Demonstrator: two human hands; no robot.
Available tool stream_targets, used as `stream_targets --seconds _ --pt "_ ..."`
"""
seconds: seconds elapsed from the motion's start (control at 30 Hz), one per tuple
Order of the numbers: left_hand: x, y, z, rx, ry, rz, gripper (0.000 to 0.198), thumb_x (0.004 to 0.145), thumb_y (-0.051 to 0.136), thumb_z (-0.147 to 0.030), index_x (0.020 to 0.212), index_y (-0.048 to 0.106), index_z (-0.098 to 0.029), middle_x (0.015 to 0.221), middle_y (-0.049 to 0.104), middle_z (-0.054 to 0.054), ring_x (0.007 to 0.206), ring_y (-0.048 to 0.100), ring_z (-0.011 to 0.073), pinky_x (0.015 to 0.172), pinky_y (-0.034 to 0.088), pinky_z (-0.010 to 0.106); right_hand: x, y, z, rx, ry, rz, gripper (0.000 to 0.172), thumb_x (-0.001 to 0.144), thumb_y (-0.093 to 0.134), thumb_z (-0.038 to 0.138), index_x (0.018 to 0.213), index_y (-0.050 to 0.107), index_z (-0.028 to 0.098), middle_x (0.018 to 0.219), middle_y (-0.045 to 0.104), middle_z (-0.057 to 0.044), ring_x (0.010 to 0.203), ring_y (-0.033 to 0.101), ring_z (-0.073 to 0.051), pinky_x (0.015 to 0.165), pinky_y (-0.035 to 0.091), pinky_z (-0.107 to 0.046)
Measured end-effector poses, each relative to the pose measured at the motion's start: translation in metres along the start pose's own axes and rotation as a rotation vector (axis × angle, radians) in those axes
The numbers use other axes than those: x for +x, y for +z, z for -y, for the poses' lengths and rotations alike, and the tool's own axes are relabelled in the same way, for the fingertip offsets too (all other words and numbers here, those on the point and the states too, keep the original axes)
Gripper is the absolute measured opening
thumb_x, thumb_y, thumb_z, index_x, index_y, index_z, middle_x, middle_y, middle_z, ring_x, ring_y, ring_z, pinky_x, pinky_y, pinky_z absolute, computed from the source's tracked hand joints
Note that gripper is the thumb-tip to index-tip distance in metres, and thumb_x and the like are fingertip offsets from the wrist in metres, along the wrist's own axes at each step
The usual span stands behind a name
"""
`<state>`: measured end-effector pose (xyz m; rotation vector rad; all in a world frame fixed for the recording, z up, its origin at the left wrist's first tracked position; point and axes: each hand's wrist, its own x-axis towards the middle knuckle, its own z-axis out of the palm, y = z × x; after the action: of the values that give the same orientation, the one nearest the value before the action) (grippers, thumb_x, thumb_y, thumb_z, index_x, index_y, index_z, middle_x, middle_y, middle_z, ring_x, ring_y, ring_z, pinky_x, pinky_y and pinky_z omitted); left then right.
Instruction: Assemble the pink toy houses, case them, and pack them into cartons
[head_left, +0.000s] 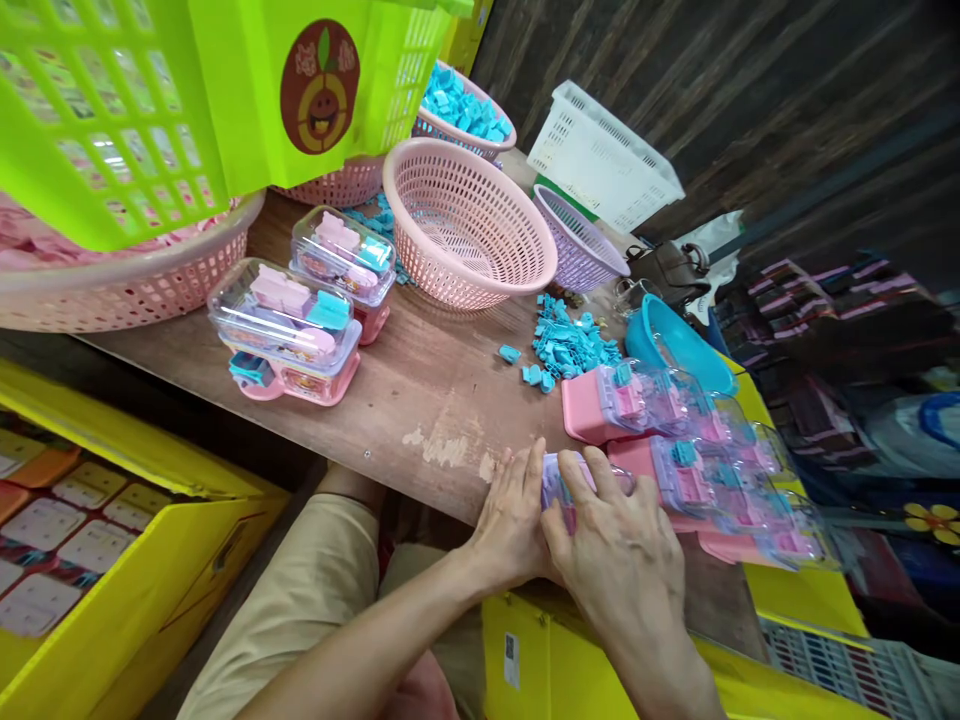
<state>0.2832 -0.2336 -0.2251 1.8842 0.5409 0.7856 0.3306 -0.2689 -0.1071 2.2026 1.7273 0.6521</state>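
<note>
One partly hidden case (pixel 553 482) shows lilac and pink.

Landmark: pink basket (pixel 450 272), on brown table (pixel 420 385)
Left hand (pixel 514 515): against lilac case (pixel 553 480), on the wearer's side of the basket
Right hand (pixel 611 535): holding same case
Blue parts (pixel 570 342): loose heap, front-right of basket
Two lidded boxes (pixel 285 320): left of basket
</note>
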Motion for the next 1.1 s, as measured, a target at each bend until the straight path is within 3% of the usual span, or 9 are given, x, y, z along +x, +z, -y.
stream_targets --seconds 0.2,0.37,0.57,0.67,0.8,0.87,0.93,1.0,1.1 --pt "0.001 -0.005 -0.002 -0.052 -0.027 0.019 0.081 0.074 0.055 -0.032 0.14 0.011 -0.013 0.143 0.03 0.019 0.134 0.025 0.0292 0.11 0.018 0.054 0.008 -0.009 0.011 -0.051 -0.033 0.018 0.023 0.079 0.045 0.018 0.098 0.058 0.025 0.092 0.058 -0.009 0.071 0.042 -0.023 0.057 0.031 -0.036" --pt "0.002 -0.005 -0.003 -0.065 -0.016 0.024 0.078 0.073 0.056 -0.032 0.138 0.017 -0.014 0.141 0.032 0.019 0.134 0.027 0.0288 0.111 0.016 0.054 0.012 -0.007 0.011 -0.037 -0.046 0.084 0.023 0.077 0.048 0.015 0.096 0.058 0.025 0.089 0.058 -0.008 0.073 0.043 -0.024 0.058 0.032 -0.035" --pt "0.004 0.001 0.001 -0.087 -0.043 0.03 0.129 0.04 0.078 -0.046 0.14 0.006 -0.007 0.142 0.026 0.025 0.133 0.022 0.0389 0.109 0.016 0.059 0.015 0.011 -0.016 0.176 -0.058 0.135 0.031 0.075 0.047 0.021 0.105 0.057 0.022 0.108 0.059 -0.006 0.079 0.05 -0.023 0.067 0.042 -0.036" --pt "0.004 0.005 0.003 -0.094 -0.054 0.016 0.134 0.039 0.078 -0.047 0.141 0.0 -0.01 0.142 0.027 0.024 0.134 0.02 0.0398 0.107 0.017 0.062 0.01 0.019 -0.023 0.358 -0.026 0.153 0.034 0.078 0.045 0.024 0.111 0.053 0.021 0.112 0.056 -0.006 0.085 0.055 -0.022 0.073 0.047 -0.036" --pt "0.0 0.0 0.0 -0.067 -0.057 0.083 0.138 0.041 0.08 -0.041 0.141 -0.01 -0.01 0.144 0.02 0.028 0.133 0.019 0.0424 0.104 0.02 0.064 -0.013 0.027 -0.02 0.395 0.106 0.006 0.053 0.081 0.046 0.035 0.131 0.037 0.019 0.131 0.041 -0.015 0.113 0.049 -0.03 0.084 0.048 -0.044" --pt "-0.003 -0.021 -0.006 -0.023 0.015 0.122 0.136 0.046 0.081 -0.041 0.141 -0.013 -0.011 0.145 0.016 0.028 0.134 0.02 0.0413 0.103 0.027 0.061 -0.024 0.035 -0.024 0.345 0.147 -0.008 0.056 0.082 0.045 0.037 0.135 0.033 0.021 0.135 0.038 -0.016 0.116 0.047 -0.033 0.083 0.049 -0.046" --pt "-0.005 -0.061 -0.014 0.087 0.137 0.047 0.124 0.056 0.077 -0.042 0.142 -0.008 -0.015 0.146 0.018 0.024 0.134 0.022 0.0364 0.103 0.033 0.053 -0.028 0.047 -0.039 0.31 0.187 -0.002 0.055 0.083 0.046 0.036 0.135 0.034 0.022 0.133 0.04 -0.016 0.114 0.049 -0.033 0.081 0.05 -0.046" --pt "-0.004 -0.116 -0.02 0.305 0.186 -0.23 0.092 0.072 0.066 -0.036 0.143 0.009 -0.022 0.143 0.03 0.014 0.132 0.03 0.0293 0.106 0.032 0.047 -0.024 0.061 -0.061 0.289 0.23 0.009 0.054 0.082 0.048 0.034 0.133 0.037 0.022 0.131 0.041 -0.016 0.111 0.051 -0.033 0.079 0.051 -0.046" --pt "0.002 -0.202 -0.018 0.627 0.044 -0.818 0.056 0.083 0.054 -0.031 0.135 0.035 -0.021 0.131 0.045 0.009 0.125 0.039 0.0267 0.108 0.03 0.046 -0.012 0.074 -0.087 0.255 0.29 -0.01 0.051 0.082 0.049 0.033 0.131 0.041 0.021 0.13 0.043 -0.018 0.104 0.054 -0.035 0.074 0.05 -0.05"
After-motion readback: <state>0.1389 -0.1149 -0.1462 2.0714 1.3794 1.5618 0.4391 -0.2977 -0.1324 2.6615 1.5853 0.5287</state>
